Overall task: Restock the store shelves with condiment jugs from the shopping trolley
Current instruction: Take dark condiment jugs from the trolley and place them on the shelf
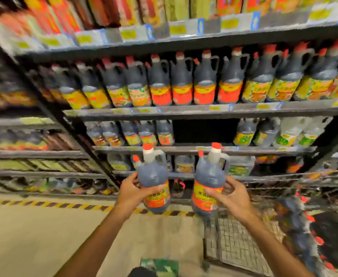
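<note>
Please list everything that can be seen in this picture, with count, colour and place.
held jugs: two, dark with red-and-yellow labels and red caps, left one, right one, in front of the shelves
shelf jugs: many, dark, rows on the shelves
shelves: several levels, dark metal
gap: one, dark, on a lower shelf
trolley: one, wire, lower right, more jugs inside
floor tape: yellow-black stripe
left hand: holds left jug
right hand: holds right jug
</note>
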{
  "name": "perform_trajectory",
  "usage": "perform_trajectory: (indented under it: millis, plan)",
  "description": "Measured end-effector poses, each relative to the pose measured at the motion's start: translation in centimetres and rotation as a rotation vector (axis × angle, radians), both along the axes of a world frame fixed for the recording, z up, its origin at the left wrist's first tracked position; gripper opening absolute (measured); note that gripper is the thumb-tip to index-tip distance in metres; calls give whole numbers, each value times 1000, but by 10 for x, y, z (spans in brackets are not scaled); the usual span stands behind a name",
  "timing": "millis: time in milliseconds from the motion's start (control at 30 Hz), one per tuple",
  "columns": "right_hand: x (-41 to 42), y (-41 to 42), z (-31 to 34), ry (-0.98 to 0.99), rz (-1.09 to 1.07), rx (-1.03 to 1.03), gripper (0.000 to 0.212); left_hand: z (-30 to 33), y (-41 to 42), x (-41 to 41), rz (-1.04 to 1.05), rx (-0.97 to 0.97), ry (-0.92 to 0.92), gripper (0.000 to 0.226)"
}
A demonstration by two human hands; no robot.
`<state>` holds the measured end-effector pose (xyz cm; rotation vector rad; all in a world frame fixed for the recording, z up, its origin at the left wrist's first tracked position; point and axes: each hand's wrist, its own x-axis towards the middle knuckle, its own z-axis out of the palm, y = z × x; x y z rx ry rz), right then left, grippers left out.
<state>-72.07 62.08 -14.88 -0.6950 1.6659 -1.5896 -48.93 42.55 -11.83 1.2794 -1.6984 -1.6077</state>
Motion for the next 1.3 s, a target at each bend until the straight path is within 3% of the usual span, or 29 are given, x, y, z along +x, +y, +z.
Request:
perform_trajectory:
  millis: [133, 333, 500, 600, 967, 1167, 1300]
  plan:
    - [65, -72, 18, 37, 198, -24, 48, 16, -22, 104, 216, 6, 73, 80]
    - [201, -172, 42, 90, 473, -43, 47, 32, -44, 275, 470, -62, 122, 63]
    - [330, -238, 59, 125, 613, -79, 48, 51, -63, 410, 616, -112, 160, 71]
    - [391, -266, 66, 132, 671, -88, 54, 60, -73, 467, 655, -151, 175, 63]
    - [491, -361, 69, 145, 813, -68, 64, 56, -140, 561, 711, -180, 189, 66]
    - [508, -448, 58, 125, 801, -62, 56, 47, -232, 581, 697, -164, 151, 63]
    - [518, -521, 52, 71, 768, -71, 66, 47, -314, 590, 661, -160, 133, 62]
